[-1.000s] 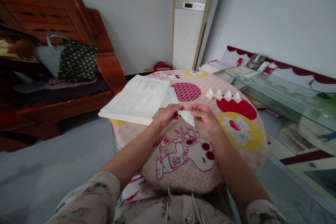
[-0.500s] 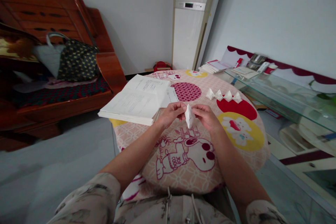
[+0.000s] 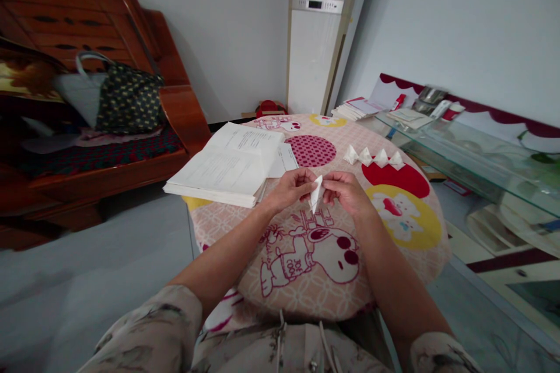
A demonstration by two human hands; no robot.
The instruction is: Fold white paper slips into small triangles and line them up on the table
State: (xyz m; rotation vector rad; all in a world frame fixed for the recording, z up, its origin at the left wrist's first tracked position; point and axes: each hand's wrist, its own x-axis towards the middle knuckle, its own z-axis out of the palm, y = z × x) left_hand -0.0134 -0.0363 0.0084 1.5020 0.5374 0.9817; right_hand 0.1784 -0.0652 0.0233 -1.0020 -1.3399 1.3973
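Left hand (image 3: 292, 187) and right hand (image 3: 345, 191) both pinch one small folded paper (image 3: 315, 196), held over the middle of the cloth-covered table (image 3: 406, 271). An open book (image 3: 223, 163) occupies the table's left side, near the left hand; a loose sheet (image 3: 286, 158) adjoins it. Four folded pieces (image 3: 381, 158) form a row at far right. A glass shelf (image 3: 494, 172) flanks the right edge.

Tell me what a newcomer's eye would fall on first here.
Probably the small, pointed white folded paper, held by the fingers of the left hand and right hand over the pink patterned tablecloth. Next, four small white folded paper pieces in a row toward its far right, and the thick, open white book left of the hands.
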